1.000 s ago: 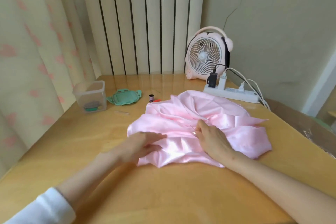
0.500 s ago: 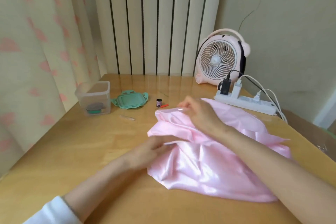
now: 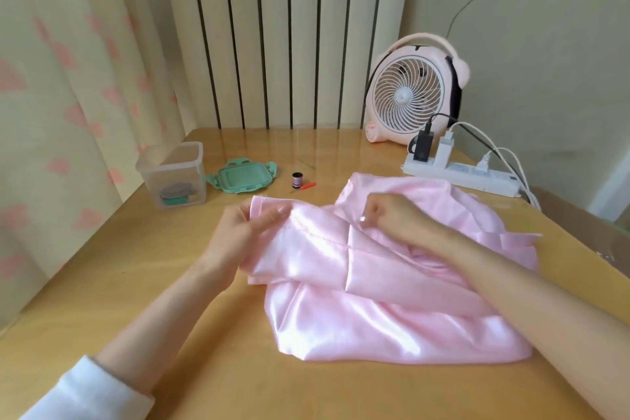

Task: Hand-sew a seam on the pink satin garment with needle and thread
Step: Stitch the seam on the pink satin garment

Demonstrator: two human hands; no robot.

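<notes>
Left hand (image 3: 245, 232) and right hand (image 3: 392, 218) each pinch one pink garment (image 3: 375, 320); one spool (image 3: 297, 179) beyond.

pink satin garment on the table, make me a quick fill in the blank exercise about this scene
The left hand and right hand both hold the pink satin garment, which lies on the ____.
The green lid lies off the clear container, to its ____.
The white power strip lies in front of the pink ____.
Missing words: table, right, fan.
</notes>
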